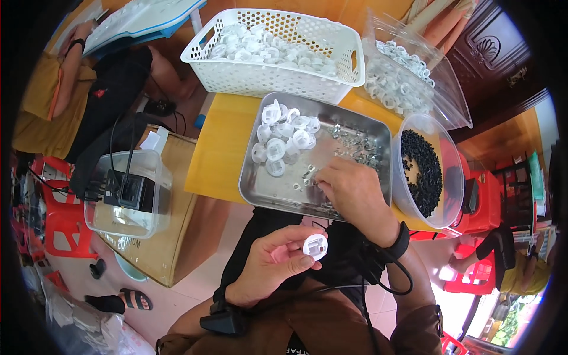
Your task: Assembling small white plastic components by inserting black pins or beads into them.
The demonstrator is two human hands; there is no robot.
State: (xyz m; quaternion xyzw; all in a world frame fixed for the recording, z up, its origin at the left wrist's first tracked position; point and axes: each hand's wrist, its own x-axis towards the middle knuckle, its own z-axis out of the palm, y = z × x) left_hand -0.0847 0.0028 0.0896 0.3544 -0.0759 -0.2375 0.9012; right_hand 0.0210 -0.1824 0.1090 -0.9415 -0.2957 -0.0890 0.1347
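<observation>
My left hand [273,264] grips a round white plastic part [315,247] between thumb and fingers, its slotted face turned up. It is held in front of the metal tray [278,200], over my lap. Inside the tray, my right hand [350,188] has its fingertips pinched together among small shiny metal pieces [309,173]. What they hold, if anything, is too small to make out. More loose metal bits [358,145] are scattered at the tray's far right. A heap of similar white plastic parts [276,148] lies in its left half.
Behind the tray stands a white perforated basket [278,80] of whitish parts. A clear bin [408,77] with white rings is at back right. Right of the tray, a clear tub [457,195] holds small black pieces [427,171]. A cardboard box [177,231] stands left; another person [71,100] sits beyond.
</observation>
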